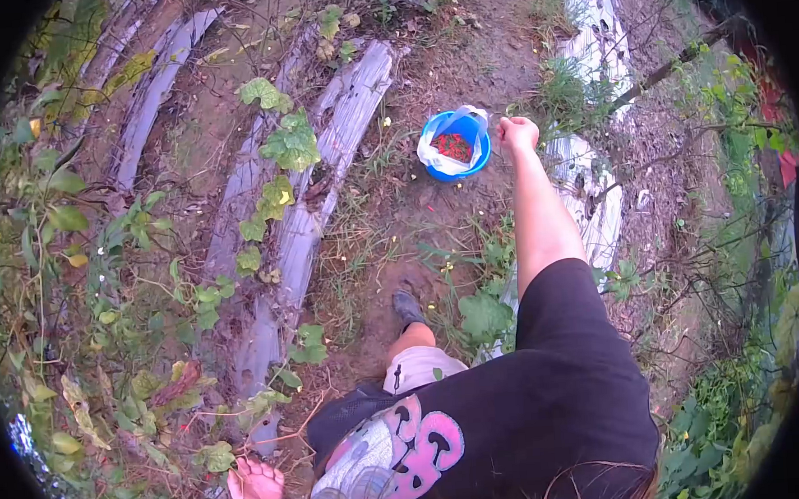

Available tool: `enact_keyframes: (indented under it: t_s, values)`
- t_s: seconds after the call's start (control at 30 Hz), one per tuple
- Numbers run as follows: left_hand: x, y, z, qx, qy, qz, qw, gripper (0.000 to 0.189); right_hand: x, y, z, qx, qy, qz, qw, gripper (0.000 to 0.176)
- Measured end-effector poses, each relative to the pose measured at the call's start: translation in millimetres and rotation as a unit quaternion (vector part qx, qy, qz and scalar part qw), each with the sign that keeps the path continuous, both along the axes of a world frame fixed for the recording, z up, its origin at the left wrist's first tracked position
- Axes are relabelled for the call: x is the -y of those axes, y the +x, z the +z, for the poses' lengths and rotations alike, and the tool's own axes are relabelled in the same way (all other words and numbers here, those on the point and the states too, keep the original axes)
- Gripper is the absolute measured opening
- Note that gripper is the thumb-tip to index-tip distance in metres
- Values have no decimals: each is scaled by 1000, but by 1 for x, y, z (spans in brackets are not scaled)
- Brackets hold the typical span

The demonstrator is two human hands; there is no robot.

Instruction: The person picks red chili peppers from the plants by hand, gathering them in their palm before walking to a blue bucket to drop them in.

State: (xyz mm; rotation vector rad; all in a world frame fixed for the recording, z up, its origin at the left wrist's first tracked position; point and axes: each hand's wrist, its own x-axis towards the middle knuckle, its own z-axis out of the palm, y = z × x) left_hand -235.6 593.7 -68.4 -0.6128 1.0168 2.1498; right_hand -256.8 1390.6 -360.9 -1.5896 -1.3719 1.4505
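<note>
My right arm reaches forward, and my right hand (pixel 518 133) is closed just right of a blue bucket (pixel 459 175). Whatever its fingers may hold is too small to make out. A white plastic bag (pixel 443 164) lines the bucket, its handles rising above the rim. Inside the bag lie many small red pieces (pixel 453 146), perhaps chili peppers. Low on the left, my left hand (pixel 257 487) is open, palm up with fingers loosely bent, beside a leafy plant (pixel 216 456). Nothing shows in that palm.
Long strips of grey plastic sheeting (pixel 300 241) run along the soil at left, with another pale strip (pixel 602 54) at right. Vines with broad leaves (pixel 290 142) creep over them. My booted foot (pixel 408 308) stands on the muddy path. A bare branch (pixel 670 68) juts in from the right.
</note>
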Motion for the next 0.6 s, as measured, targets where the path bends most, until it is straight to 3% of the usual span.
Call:
enact_keyframes:
  t_s: [0.1, 0.2, 0.23, 0.3, 0.33, 0.43, 0.47, 0.5, 0.53, 0.57, 0.6]
  values:
    - [22, 7, -12, -5, -7, 24, 1000, 38, 1, 7, 15, 25, 0, -3, 1000, 12]
    - [19, 12, -14, -12, 9, 31, 999, 37, -12, -3, 17, -50, -25, -51, 997, 10]
    - [16, 14, -13, -12, 13, 34, 999, 37, -13, -8, 21, -34, -27, -58, 997, 18]
    - [13, 18, -13, -14, 21, 40, 999, 38, -16, -7, 36, 159, 13, 52, 986, 32]
    - [13, 20, -14, 9, 10, 79, 997, 38, -45, -5, -6, 268, 59, 77, 958, 40]
    - [26, 27, -13, 19, -6, 104, 994, 39, -6, -2, 1, 83, -11, -4, 996, 30]
    - [9, 26, -3, 46, -8, 162, 986, 41, 6, -1, 4, 19, -37, -29, 999, 27]
    - [9, 26, -3, 52, 8, 168, 984, 42, -6, 12, -56, 32, 34, 49, 998, 23]
    - [13, 29, -3, 54, 27, 182, 981, 44, 10, 16, -70, 200, 98, 209, 952, 23]
    - [15, 34, -1, 48, 47, 206, 976, 45, 26, 20, -82, 414, 225, 354, 808, 24]
    - [12, 37, 2, 35, 39, 211, 976, 48, 48, 25, -85, 517, 346, 425, 658, 24]
